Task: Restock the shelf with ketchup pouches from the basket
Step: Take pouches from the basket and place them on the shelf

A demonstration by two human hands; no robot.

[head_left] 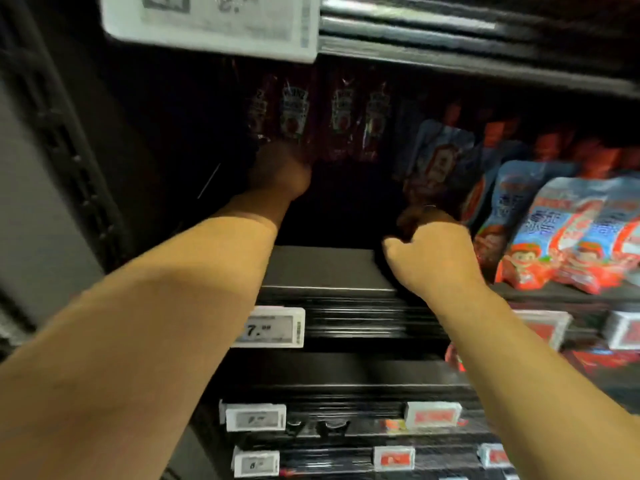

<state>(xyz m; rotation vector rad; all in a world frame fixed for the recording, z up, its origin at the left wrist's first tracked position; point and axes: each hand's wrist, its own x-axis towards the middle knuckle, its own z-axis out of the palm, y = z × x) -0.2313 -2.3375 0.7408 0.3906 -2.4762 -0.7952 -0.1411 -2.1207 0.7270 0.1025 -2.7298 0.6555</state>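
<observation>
Ketchup pouches (313, 114): four, upright at the shelf (322, 268) back. My left hand (282, 171) at their bases, grip hidden. My right hand (433, 247): fist near blue-red pouches (568, 233), contents unclear.

The ketchup pouches (298, 116) at twelve o'clock look like glossy dark-red film. At three o'clock, the blue-and-red pouches (571, 233) are shiny, crinkled plastic. The shelf (322, 268) is smooth black metal, faintly sheened; the price tag (270, 327) is matt white plastic.

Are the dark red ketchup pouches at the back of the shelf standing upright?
Upright: the dark red ketchup pouches stand in a row, labels vertical.
</observation>
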